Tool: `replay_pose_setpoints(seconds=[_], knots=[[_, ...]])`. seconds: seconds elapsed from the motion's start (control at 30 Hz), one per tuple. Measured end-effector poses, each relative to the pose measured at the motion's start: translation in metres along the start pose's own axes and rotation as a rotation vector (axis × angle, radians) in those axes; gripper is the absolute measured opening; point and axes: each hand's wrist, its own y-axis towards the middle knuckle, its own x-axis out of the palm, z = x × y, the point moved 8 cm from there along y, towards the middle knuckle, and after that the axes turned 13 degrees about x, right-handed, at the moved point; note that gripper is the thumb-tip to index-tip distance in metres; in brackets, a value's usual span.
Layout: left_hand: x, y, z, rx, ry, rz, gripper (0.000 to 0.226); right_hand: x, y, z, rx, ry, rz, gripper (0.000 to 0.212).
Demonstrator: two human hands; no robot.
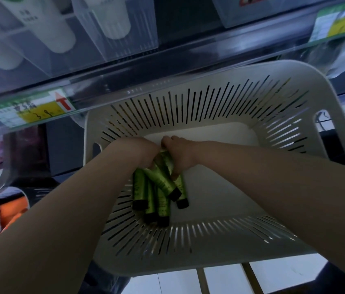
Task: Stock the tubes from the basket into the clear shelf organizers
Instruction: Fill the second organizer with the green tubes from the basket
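A white slotted basket [294, 98] fills the middle of the view. Several green tubes [161, 185] with black caps lie bunched on its floor at the left, caps pointing toward me. Both my hands reach down into the basket and meet over the far ends of the tubes. My left hand [142, 151] is closed around the upper ends of the left tubes. My right hand [178, 153] grips the upper ends of the tubes on the right. Clear shelf organizers [125, 45] stand on the shelf above, holding white tubes [112, 20].
A clear shelf rail with a green and yellow price label [31, 111] runs just above the basket's far rim. A second label [341, 22] sits at the upper right. Orange packages [2, 213] lie on a lower shelf at the left. White floor tiles [220, 281] show below.
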Motion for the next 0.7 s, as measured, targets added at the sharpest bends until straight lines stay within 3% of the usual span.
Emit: replay_pose_setpoints(seconds=[0.17,0.7], knots=[[-0.004,-0.009,-0.001,-0.033,-0.020,0.026,0.042,0.000,-0.002,0.010,0.030,0.177,0.006,0.076],[-0.038,-0.062,0.016,-0.030,-0.286,0.445,0.032,-0.024,-0.052,0.031,0.031,0.333,0.075,0.053]])
